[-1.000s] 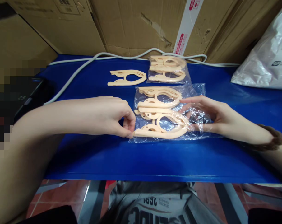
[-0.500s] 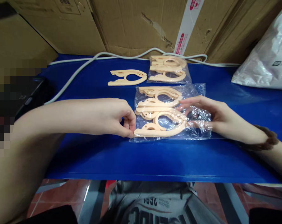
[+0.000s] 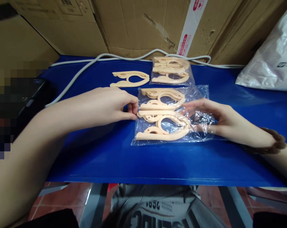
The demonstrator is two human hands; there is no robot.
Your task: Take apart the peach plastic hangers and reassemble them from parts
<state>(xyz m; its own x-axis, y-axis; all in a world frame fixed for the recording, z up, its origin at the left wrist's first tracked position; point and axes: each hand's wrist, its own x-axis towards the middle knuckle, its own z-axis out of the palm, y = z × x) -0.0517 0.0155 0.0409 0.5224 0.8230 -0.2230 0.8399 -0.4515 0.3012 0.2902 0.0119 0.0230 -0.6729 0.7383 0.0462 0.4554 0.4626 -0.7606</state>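
Two folded beige folding hangers [image 3: 162, 136] lie one above the other inside a clear plastic bag [image 3: 200, 91]. My left hand [image 3: 127, 106] is at the bag's left edge, thumb and curled fingers closed on it beside the hangers' ends. My right hand [image 3: 212, 115] reaches in from the right with fingers spread. Its fingertips are behind shiny plastic near the hangers' rounded ends; whether they touch the hangers is unclear. Behind my left hand lies an unbagged folding hanger [image 3: 130, 84]. A second bag of hangers [image 3: 170, 80] rests to its right.
A white cable [image 3: 84, 68] runs along the back of the blue tabletop [image 3: 143, 164]. Cardboard boxes [image 3: 134, 31] stand behind it. A white plastic sack [image 3: 269, 63] is at the right, and a black device [image 3: 34, 91] at the left.
My left hand has moved away from me along the bag's left edge, from the nearer hanger's end up to the middle. My right hand and the bag have barely moved.
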